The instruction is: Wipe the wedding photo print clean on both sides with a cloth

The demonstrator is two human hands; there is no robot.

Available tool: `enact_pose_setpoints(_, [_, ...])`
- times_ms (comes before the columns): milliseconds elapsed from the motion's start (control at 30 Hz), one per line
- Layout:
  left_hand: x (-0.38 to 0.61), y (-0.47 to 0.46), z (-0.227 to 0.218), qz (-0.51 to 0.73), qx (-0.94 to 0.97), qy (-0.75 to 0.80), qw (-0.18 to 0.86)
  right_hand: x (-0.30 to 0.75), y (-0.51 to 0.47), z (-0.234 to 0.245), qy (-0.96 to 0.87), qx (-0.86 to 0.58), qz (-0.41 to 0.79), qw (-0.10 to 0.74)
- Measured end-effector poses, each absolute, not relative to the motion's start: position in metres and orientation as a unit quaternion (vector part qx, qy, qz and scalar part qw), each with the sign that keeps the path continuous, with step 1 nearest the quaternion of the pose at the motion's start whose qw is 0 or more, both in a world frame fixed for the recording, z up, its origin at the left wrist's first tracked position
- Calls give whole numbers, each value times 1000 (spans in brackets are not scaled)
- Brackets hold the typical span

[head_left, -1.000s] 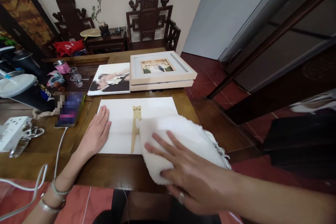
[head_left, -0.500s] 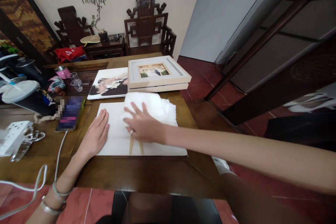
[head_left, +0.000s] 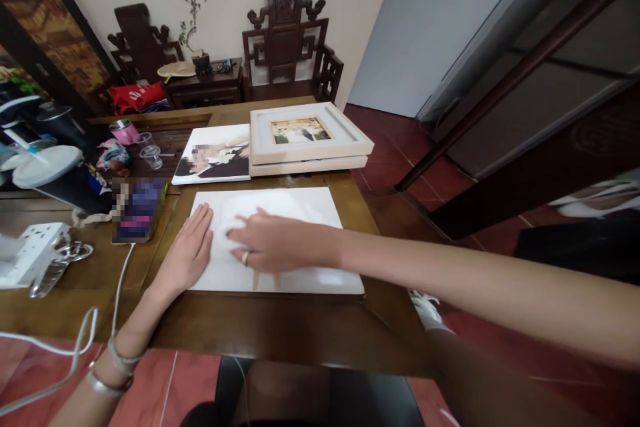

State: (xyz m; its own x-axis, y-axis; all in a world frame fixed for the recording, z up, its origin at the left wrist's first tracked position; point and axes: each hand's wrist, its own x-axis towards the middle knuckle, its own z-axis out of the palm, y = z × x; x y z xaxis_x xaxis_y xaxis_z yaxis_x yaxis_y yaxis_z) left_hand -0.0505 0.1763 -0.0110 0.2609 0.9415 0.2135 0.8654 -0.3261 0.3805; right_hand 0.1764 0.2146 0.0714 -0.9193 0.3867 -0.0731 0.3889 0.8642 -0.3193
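Observation:
My left hand (head_left: 189, 250) lies flat on the left edge of a white canvas print (head_left: 320, 203), fingers stretched together. The print lies on the wooden table near its front edge, with tan leg-like shapes visible on its lower part. Across its middle, my right hand (head_left: 280, 240) presses down with a ring on one finger. Its fingers are bent and partly smeared by motion. A bright white patch, apparently the white cloth (head_left: 270, 201), shows just beyond the fingers; its outline blends into the print.
Behind lie another canvas print (head_left: 215, 153) and stacked pale frames (head_left: 310, 133). To the left are a phone (head_left: 140, 210) on a white cable, a power strip (head_left: 43, 247), a clear hair claw (head_left: 57, 263) and a lidded cup (head_left: 60, 177). A dark wooden chair (head_left: 290, 33) stands beyond.
The white cloth, spread widely under my right hand before, now barely shows. My right hand has moved slightly right and its fingers are less spread. My left hand stays on the print's edge.

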Motion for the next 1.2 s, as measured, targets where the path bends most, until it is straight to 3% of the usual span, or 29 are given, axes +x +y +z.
enact_pose_setpoints(100, [-51, 177, -13, 209, 780, 583, 91, 159, 235, 48, 964, 264, -19, 3])
enact_pose_setpoints(200, [-52, 177, -13, 209, 786, 575, 91, 148, 224, 33, 964, 264, 38, -4])
enact_pose_setpoints(433, [-57, 177, -13, 205, 792, 566, 104, 168, 146, 52, 988, 135, -66, -38])
enact_pose_setpoints(600, [-58, 177, -15, 212, 791, 563, 111, 169, 177, 71, 971, 146, -185, -30])
enact_pose_setpoints(800, [-49, 177, -9, 237, 757, 590, 148, 145, 237, 52, 970, 241, -28, 11])
enact_pose_setpoints(933, [-51, 179, -5, 363, 665, 598, 262, 126, 225, 38, 960, 280, 8, -5])
enact_pose_setpoints(1067, [-54, 180, -4, 473, 567, 578, 347, 119, 196, 36, 984, 172, -5, -44])
enact_pose_setpoints(1200, [-54, 177, -5, 439, 601, 605, 284, 131, 172, 44, 993, 62, -64, -74])
